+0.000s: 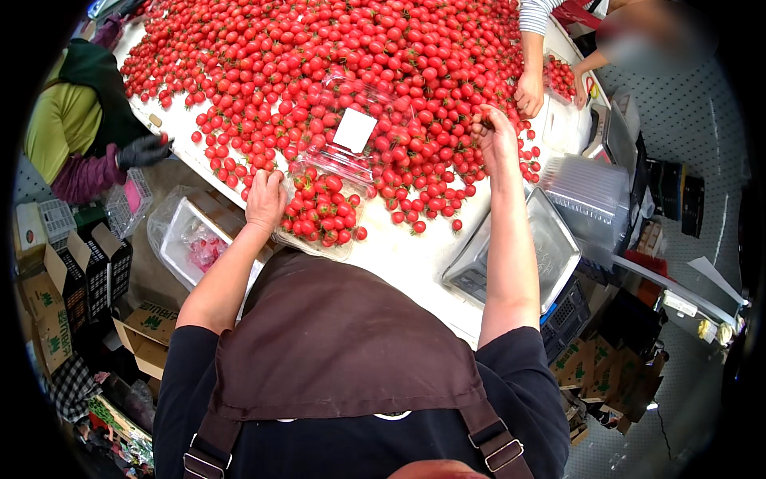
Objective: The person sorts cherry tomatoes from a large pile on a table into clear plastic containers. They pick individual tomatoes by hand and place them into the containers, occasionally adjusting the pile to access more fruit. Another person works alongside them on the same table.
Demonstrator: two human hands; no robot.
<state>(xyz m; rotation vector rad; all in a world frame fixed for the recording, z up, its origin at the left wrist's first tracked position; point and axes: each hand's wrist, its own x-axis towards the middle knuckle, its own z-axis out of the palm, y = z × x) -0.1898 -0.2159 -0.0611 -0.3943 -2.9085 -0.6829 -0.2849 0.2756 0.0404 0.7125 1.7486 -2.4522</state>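
Observation:
A clear plastic clamshell box (pixel 338 254) stands at the table's near edge, its lower half filled with red cherry tomatoes (pixel 322 214). Its lid, with a white label (pixel 354 130), lies folded back over the loose tomatoes. At the box's left side is my left hand (pixel 267 201), fingers bent and drawn together, their tips hidden among tomatoes. Farther right, my right hand (pixel 498 137) is over the big tomato pile (pixel 399 56), its fingers curled. Whatever either hand grips cannot be made out.
Nested clear boxes (pixel 586 195) and a grey-lidded tub (pixel 515 247) stand at the right. At the left, a gloved co-worker's hand (pixel 145 152) holds a tomato. Another person's hand (pixel 528 94) reaches in at the far right. A white foam box (pixel 194 235) stands below the left edge.

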